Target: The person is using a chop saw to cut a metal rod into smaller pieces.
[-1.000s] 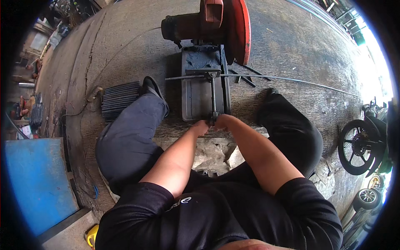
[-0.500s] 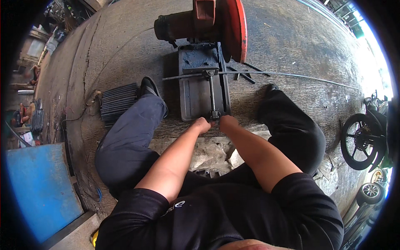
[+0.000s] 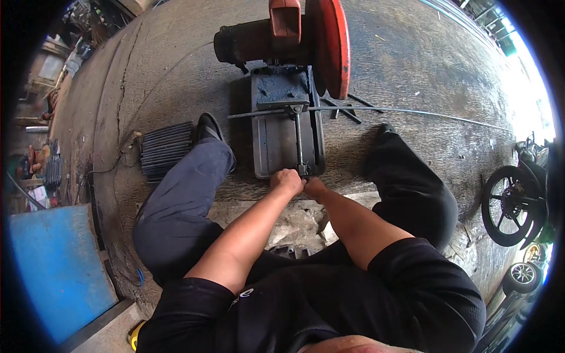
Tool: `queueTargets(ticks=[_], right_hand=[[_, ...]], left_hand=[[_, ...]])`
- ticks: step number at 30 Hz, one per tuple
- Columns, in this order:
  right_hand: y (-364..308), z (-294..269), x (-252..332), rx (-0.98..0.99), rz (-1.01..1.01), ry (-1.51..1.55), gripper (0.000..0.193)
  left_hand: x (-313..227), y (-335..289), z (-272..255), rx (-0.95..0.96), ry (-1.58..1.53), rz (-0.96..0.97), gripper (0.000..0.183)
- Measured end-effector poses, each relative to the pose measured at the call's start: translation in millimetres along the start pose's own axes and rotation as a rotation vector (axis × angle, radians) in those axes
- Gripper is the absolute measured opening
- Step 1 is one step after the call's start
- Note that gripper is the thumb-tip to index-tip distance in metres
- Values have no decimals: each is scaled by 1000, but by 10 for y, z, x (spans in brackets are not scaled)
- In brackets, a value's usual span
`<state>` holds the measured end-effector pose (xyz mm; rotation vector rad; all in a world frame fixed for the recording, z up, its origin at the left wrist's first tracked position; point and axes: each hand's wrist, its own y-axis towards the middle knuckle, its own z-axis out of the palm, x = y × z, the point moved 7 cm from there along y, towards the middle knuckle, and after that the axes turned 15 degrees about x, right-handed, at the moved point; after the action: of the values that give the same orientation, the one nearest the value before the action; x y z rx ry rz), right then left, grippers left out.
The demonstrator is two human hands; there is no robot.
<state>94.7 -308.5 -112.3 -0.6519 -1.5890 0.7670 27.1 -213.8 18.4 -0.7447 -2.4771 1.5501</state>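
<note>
In front of me stands a red and black chop saw, its red blade guard raised above the metal base. A long thin metal rod lies across the base, held at the vise, and runs far out to the right. The vise screw points toward me. At its near end my left hand and my right hand meet, fingers closed around the vise handle. Most of that handle is hidden by my fingers.
Beside my left foot lies a neat bundle of dark cut rods. Several loose dark bars rest right of the saw. A blue board is at the left, a motorcycle wheel at the right. A cable crosses the floor at the left.
My left hand has turned over the handle, its back now more upward, and my right hand has come lower and closer to it. The saw and rod sit slightly lower in view.
</note>
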Motion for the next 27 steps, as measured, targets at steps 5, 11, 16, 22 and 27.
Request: queueTargets(ticks=[5, 11, 16, 22, 27], right_hand=[[129, 29, 143, 55, -78, -399, 48], [-496, -132, 551, -134, 156, -651, 41], [-722, -56, 793, -194, 141, -526, 47], [-370, -4, 552, -302, 76, -369, 38], [-110, 66, 282, -360, 26, -387, 30]], left_hand=[[87, 124, -9, 40, -105, 2, 50], [266, 315, 16, 214, -134, 70, 52], [253, 274, 50, 134, -123, 46, 58], [237, 49, 5, 47, -129, -18, 58], [7, -110, -14, -62, -110, 15, 57]])
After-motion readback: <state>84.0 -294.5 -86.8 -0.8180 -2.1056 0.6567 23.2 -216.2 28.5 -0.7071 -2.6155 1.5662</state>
